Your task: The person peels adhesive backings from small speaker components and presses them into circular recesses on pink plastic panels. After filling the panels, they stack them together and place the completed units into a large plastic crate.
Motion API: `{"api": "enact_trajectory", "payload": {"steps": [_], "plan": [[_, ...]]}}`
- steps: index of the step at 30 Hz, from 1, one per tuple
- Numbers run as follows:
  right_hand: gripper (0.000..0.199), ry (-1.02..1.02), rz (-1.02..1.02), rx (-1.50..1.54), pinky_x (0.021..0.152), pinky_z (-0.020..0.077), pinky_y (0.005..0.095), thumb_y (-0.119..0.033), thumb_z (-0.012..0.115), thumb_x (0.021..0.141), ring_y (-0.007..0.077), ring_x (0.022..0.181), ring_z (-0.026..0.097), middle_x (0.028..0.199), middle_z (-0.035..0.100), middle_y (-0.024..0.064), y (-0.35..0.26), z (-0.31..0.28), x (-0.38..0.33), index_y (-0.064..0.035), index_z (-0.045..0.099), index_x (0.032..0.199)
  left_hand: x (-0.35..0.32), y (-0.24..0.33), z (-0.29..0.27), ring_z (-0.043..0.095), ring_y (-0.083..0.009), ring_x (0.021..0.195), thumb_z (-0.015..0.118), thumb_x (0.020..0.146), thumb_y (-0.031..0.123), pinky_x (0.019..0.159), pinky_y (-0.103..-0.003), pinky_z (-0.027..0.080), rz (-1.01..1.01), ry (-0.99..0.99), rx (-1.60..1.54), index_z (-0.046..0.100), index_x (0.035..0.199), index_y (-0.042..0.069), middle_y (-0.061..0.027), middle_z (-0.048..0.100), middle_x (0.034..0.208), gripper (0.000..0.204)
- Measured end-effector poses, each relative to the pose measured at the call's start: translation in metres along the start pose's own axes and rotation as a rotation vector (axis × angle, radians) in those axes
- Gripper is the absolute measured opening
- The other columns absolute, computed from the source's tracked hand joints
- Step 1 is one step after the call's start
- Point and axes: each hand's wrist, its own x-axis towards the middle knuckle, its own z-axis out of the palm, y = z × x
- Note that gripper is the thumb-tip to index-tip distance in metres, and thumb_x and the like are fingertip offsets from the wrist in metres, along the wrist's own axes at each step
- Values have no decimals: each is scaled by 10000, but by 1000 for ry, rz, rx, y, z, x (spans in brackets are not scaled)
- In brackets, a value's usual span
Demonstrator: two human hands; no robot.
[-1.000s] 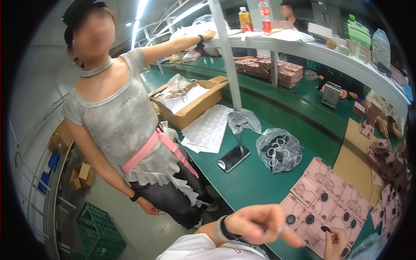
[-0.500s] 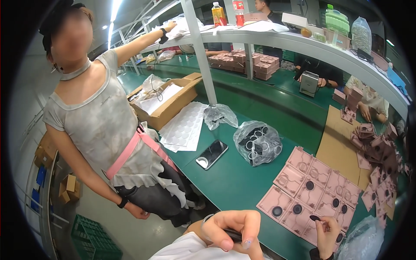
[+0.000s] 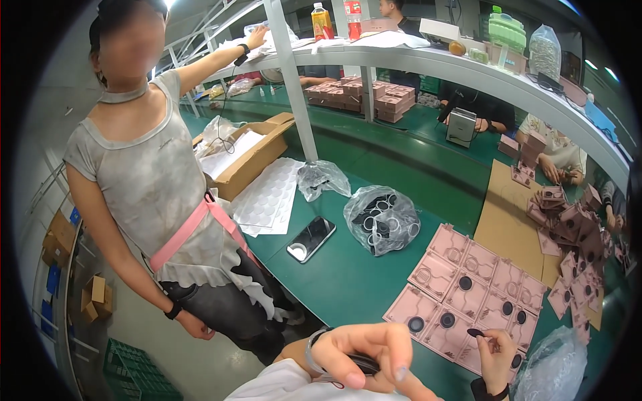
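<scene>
2 bare hands: both at the near side; right hand [image 3: 495,352] beside the pink panels [image 3: 411,302], left hand [image 3: 369,343] to its left.
Right grip: thumb and fingertips pinched together on 1 black disc [image 3: 474,333] by its edge.
Left grip: fingers curled toward the thumb; something dark shows in the gap, cannot tell whether it is clamped or what it is.
Disc position: held above the near part of the panel grid, seen tilted; contact with a panel cannot be told.
Panel grid: panels laid edge to edge on the green table [image 3: 321,281]; at least 6 round recesses show black discs.
Panel heap: more pink panels, jumbled, far right, beside a brown cardboard sheet [image 3: 505,200].
Left of grid: clear bag of black and white rings [image 3: 382,220], then smartphone [image 3: 311,239], then white sheets of circles [image 3: 267,204].
Right of right hand: crumpled clear bag [image 3: 552,367].
Far left: co-worker [image 3: 134,167] standing, 1 arm stretched to the shelf [image 3: 428,57].
</scene>
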Motion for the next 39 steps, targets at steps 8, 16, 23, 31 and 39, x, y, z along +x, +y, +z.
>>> {"api": "enact_trajectory", "payload": {"steps": [8, 16, 23, 31, 39], "plan": [[144, -25, 13, 10, 489, 275, 192, 50, 687, 705, 39, 548, 374, 717, 519, -6, -1, -3, 3, 1, 599, 808, -4, 12, -31, 337, -52, 432, 556, 816, 57, 536, -186, 317, -164, -4, 286, 410, 1092, -9, -265, 615, 900, 319], [139, 15, 25, 44, 485, 274, 189, 46, 689, 709, 33, 547, 374, 726, 529, -6, -3, -1, 3, 5, 604, 811, 20, 1, -4, 545, -479, 1035, 566, 827, 60, 934, -495, 423, -91, 24, 124, 412, 1060, -43, -472, 466, 1087, 298], [132, -18, 29, 24, 483, 273, 189, 48, 689, 709, 32, 545, 375, 723, 528, -5, -1, -2, 4, 4, 607, 803, 28, 6, -48, 434, -87, 421, 536, 848, 88, 394, -205, 343, 12, -223, 198, 497, 967, 27, -185, 659, 832, 139], [142, -14, 77, 57, 479, 268, 181, 53, 687, 712, 27, 542, 367, 732, 528, -4, 5, -2, 3, 5, 609, 820, 29, 9, -72, 393, -79, 429, 492, 893, 137, 360, -220, 262, 35, -89, 265, 509, 928, 40, -69, 582, 648, 104], [145, -12, 59, 49, 479, 266, 176, 51, 687, 720, 19, 551, 361, 751, 528, -10, 9, -4, 7, 8, 609, 834, -13, 15, -128, 323, -59, 489, 401, 976, 194, 419, -190, 273, -92, 461, 238, 516, 913, 13, -50, 487, 661, 223]]}}
